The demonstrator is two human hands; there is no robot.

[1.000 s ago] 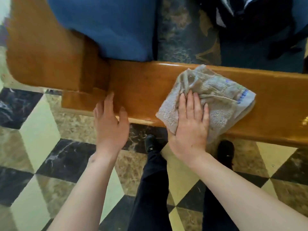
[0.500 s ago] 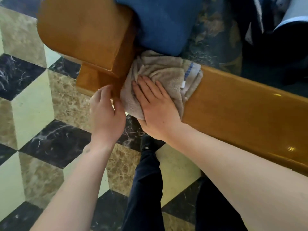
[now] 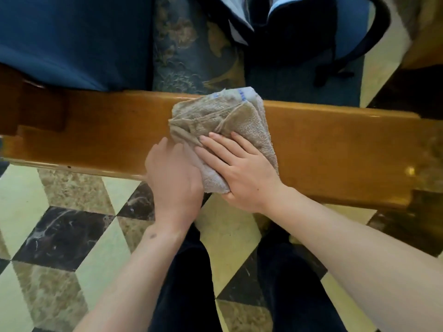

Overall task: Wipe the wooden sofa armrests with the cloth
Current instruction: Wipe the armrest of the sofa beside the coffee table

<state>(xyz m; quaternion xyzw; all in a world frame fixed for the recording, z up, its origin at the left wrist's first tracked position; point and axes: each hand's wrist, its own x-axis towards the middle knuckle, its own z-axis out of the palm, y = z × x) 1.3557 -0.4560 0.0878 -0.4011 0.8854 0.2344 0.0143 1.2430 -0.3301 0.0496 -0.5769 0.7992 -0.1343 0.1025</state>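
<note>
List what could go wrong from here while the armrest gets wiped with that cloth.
1. The cloth is bunched in folds, and its near end hangs over the edge of the armrest; it could slide off toward the floor.
2. The right hand presses with flat fingers and has no grip, so the cloth may slip or wad up.
3. The left hand sits right against the cloth, so the two hands may crowd each other.

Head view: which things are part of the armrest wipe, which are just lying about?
In the job:
- cloth
- wooden armrest
- right hand, flat on the cloth
- left hand, at the cloth's edge

Just lying about:
- blue cushion
- dark bag on the seat
- patterned seat fabric
</note>
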